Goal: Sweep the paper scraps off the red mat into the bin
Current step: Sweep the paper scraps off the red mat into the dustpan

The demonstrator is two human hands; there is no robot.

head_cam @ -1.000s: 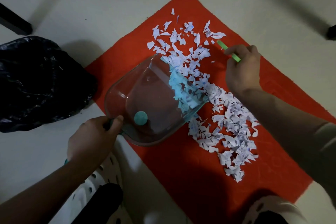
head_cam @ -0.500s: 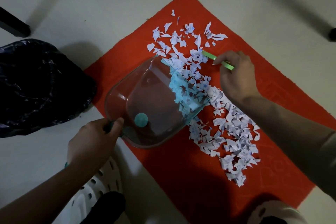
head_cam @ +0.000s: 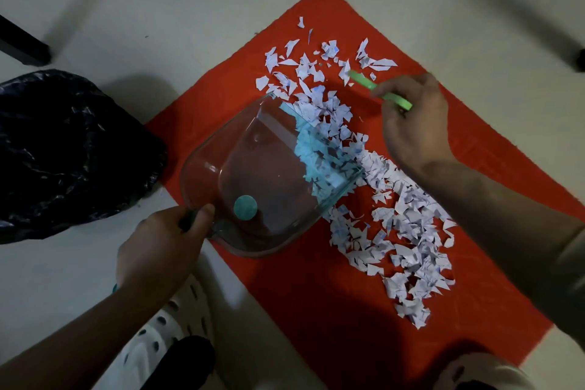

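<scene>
A red mat [head_cam: 316, 310] lies on the tiled floor, strewn with several white paper scraps [head_cam: 402, 231] in a band from its far corner to its near right. A clear plastic dustpan [head_cam: 253, 174] rests on the mat's left part, its open lip against the scraps, some lying inside at the lip. My left hand [head_cam: 158, 244] grips the dustpan's handle. My right hand [head_cam: 414, 123] holds a green brush handle [head_cam: 380, 90] above the scraps at the far right. The bin, lined with a black bag [head_cam: 63, 149], stands left of the mat.
My two feet in white perforated clogs [head_cam: 164, 336] show at the bottom, one left of the mat, one at its near right corner [head_cam: 474, 370]. Dark furniture legs [head_cam: 22, 44] stand at the far left and far right [head_cam: 581, 60].
My right hand with the green brush has swept left, toward the dustpan and over the scraps. The dustpan and left hand have hardly moved.
</scene>
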